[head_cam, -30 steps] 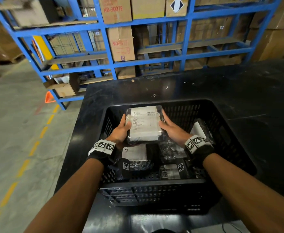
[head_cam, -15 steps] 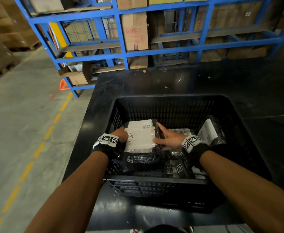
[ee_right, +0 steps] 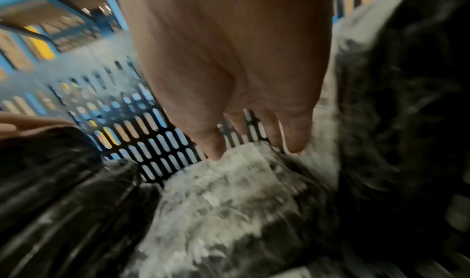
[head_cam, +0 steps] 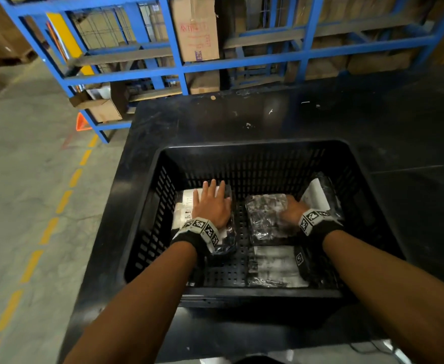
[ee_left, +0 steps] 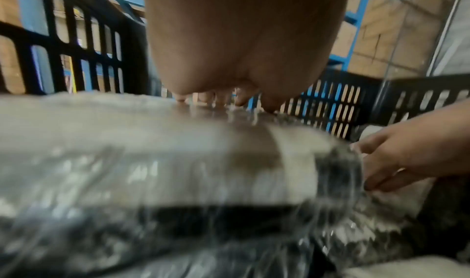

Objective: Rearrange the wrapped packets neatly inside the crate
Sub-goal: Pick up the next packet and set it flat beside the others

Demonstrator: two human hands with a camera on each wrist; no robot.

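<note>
A black slotted crate (head_cam: 255,144) stands on a black table and holds several plastic-wrapped packets. My left hand (head_cam: 210,203) lies flat, fingers straight, on a white-labelled packet (head_cam: 186,206) at the crate's left side; the left wrist view shows the palm (ee_left: 241,41) pressing down on that packet (ee_left: 152,151). My right hand (head_cam: 293,210) reaches down to a crinkled clear-wrapped packet (head_cam: 265,214) in the middle. Its fingertips (ee_right: 292,141) touch the packet's far edge (ee_right: 229,192) without closing round it. Another white-labelled packet (head_cam: 318,195) leans on the right wall.
One more packet (head_cam: 276,264) lies flat at the crate's near right. Bare crate floor (head_cam: 228,271) shows at the near middle. Blue shelving (head_cam: 184,67) with cardboard boxes stands behind the table. Concrete floor with a dashed yellow line (head_cam: 63,200) runs on the left.
Both hands lowered the white-labelled packet to the crate's left side. My right hand let go and moved right to the clear-wrapped packet. The left hand now lies flat on top.
</note>
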